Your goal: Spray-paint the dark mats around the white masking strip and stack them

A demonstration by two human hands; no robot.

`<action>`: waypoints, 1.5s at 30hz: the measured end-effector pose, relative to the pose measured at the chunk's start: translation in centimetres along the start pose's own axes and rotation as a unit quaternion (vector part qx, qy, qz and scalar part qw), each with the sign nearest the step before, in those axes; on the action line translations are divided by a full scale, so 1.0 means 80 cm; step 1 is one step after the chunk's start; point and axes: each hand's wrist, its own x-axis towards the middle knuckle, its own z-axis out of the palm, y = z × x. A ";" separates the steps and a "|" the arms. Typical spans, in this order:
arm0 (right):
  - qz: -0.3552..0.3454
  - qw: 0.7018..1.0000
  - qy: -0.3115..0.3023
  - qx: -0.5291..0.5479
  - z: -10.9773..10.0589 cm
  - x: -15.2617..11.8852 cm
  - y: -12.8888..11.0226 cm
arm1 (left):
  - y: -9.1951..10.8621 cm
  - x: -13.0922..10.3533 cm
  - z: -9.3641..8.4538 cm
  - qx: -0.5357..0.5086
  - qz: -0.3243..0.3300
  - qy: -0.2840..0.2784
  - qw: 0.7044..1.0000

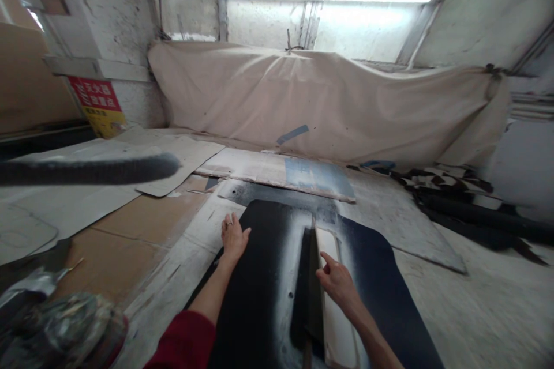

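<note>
Head view: left hand [234, 237] flat, right hand [336, 282] pinching panel [322, 277] on black sheet [259, 277]; cardboard [142, 219] left.

draped cloth [329, 104] behind, black scraps [467, 196] right

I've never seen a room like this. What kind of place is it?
Probably a workshop. A big work table holds flat cardboard sheets, a cloth hangs behind it, and the left hand and right hand press dark sheets.

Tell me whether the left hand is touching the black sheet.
Touching: the head view shows the left hand lying flat on the black sheet, near its far left edge.
</note>
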 end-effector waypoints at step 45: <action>-0.007 0.979 -0.025 -0.201 0.050 0.007 -0.047 | -0.067 0.020 0.025 -0.057 -0.002 -0.052 0.997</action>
